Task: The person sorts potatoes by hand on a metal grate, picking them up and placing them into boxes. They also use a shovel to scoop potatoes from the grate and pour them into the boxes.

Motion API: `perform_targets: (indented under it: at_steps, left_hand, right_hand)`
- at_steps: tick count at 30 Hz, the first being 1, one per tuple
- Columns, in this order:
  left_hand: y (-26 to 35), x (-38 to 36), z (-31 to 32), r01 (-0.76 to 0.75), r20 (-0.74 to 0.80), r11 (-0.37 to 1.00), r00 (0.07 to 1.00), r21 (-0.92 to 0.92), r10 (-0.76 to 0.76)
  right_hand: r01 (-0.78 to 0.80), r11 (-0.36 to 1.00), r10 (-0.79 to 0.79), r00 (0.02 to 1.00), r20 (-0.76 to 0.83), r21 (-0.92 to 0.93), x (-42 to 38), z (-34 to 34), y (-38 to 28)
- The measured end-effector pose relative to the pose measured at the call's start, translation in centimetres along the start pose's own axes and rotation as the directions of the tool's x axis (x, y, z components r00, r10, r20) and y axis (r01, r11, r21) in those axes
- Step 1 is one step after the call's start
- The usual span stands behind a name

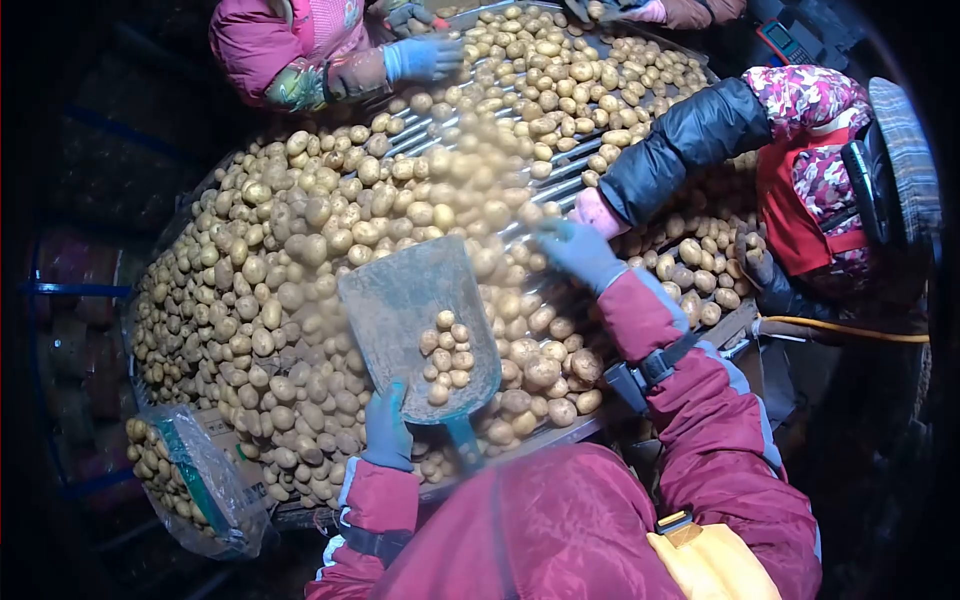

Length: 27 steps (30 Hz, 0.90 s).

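My left hand [388,428], in a blue-grey glove, grips the near left rim of a grey-green scoop shovel [395,305]. Several small potatoes [446,352] lie in the scoop, toward its near right side. The shovel's short handle points back at my body, with no hand on it. My right hand [580,254], also gloved, reaches out over the potato heap [300,220] with its fingers extended and nothing visible in them. It is close beside a co-worker's pink-gloved hand [597,212]. Beyond the scoop, potatoes [480,165] are smeared by motion above metal rollers.
Metal rollers [420,130] show between the potatoes. Co-workers' arms reach in from the far left, far side and right, one in a dark sleeve [690,140]. A plastic bag of potatoes [190,480] stands at the near left. A yellow cable [840,328] runs at right.
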<state>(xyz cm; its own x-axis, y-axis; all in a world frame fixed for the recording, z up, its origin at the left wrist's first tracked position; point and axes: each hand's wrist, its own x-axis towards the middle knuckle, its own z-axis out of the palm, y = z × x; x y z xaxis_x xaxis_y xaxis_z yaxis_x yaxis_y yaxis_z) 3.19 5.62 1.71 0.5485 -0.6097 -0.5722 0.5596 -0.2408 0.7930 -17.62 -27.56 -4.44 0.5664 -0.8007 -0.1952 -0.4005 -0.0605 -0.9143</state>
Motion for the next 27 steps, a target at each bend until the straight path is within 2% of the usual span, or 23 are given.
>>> perform_targets:
  at_steps: [1,5,7,9,10,11,14,15,16,18,19,20,21,24,25,27]
  left_hand:
    - [-0.1,0.1,-0.1,-0.010,0.010,1.000,1.000,0.006,0.010]
    - [-0.6,0.1,-0.6,-0.022,0.011,0.999,1.000,0.023,0.022]
    - [-0.1,0.2,0.1,-0.022,0.008,0.999,1.000,0.024,0.022]
    - [0.3,-0.3,0.6,-0.012,-0.002,0.999,1.000,0.030,0.012]
    - [0.1,-0.3,0.6,-0.009,-0.008,1.000,1.000,0.012,0.009]
    - [0.0,-0.2,0.6,-0.006,-0.013,1.000,1.000,-0.007,0.006]
    - [-0.8,0.4,-0.4,-0.025,-0.007,1.000,1.000,0.004,0.025]
    - [-1.0,0.4,-0.7,-0.035,-0.002,0.999,0.999,0.020,0.035]
    - [-0.8,0.3,-0.5,-0.032,0.003,0.999,0.999,0.006,0.032]
    - [-0.4,-0.1,0.1,-0.028,0.012,0.999,1.000,-0.021,0.028]
    - [-0.5,0.0,-0.3,-0.025,0.011,1.000,1.000,-0.018,0.025]
    - [-0.8,0.3,-0.9,-0.023,0.008,1.000,1.000,-0.014,0.023]
    - [-1.2,0.6,-1.5,-0.022,0.003,1.000,1.000,-0.010,0.022]
    - [-2.2,1.4,-2.9,-0.071,-0.016,0.996,0.997,0.047,0.072]
    - [-2.1,1.4,-3.3,-0.062,-0.025,0.991,0.998,0.119,0.065]
    - [-1.6,0.8,-3.2,-0.152,-0.017,0.966,0.987,0.210,0.159]
  right_hand:
    - [0.054,0.990,-0.053,0.999,0.008,-0.131,-0.1,0.8,2.1]
    - [0.005,0.998,0.004,0.991,0.137,-0.062,-3.8,0.0,5.3]
    - [-0.279,0.960,0.276,0.958,0.080,0.028,-6.2,-1.8,0.0]
    - [0.013,0.990,-0.004,0.998,0.069,-0.137,-6.1,-2.6,3.8]
    - [-0.181,0.982,0.178,0.983,0.052,0.045,-5.7,-2.6,3.9]
    - [-0.352,0.906,0.355,0.934,0.032,0.234,-5.4,-2.6,3.8]
    - [-0.387,0.748,0.371,0.917,0.144,0.539,-6.4,-1.9,-2.9]
    - [-0.169,0.906,0.141,0.985,0.100,0.388,-6.2,-1.6,-1.6]
    - [0.079,0.973,-0.103,0.990,0.099,0.217,-5.8,-1.2,-0.4]
    - [0.062,0.966,-0.104,0.982,0.158,0.250,-5.9,-1.0,0.6]
    - [-0.214,0.876,0.123,0.966,0.227,0.432,-6.5,-0.9,-2.5]
    - [-0.463,0.681,0.319,0.885,0.338,0.567,-6.9,-0.6,-4.7]
    - [-0.457,0.690,0.321,0.888,0.328,0.561,-7.1,-0.2,-5.4]
    - [-0.583,0.370,0.254,0.812,0.525,0.723,-7.4,1.6,-5.9]
    - [-0.644,0.244,0.116,0.762,0.637,0.725,-7.2,1.8,-6.0]
    - [-0.627,0.340,0.107,0.766,0.634,0.701,-8.1,2.4,-7.6]
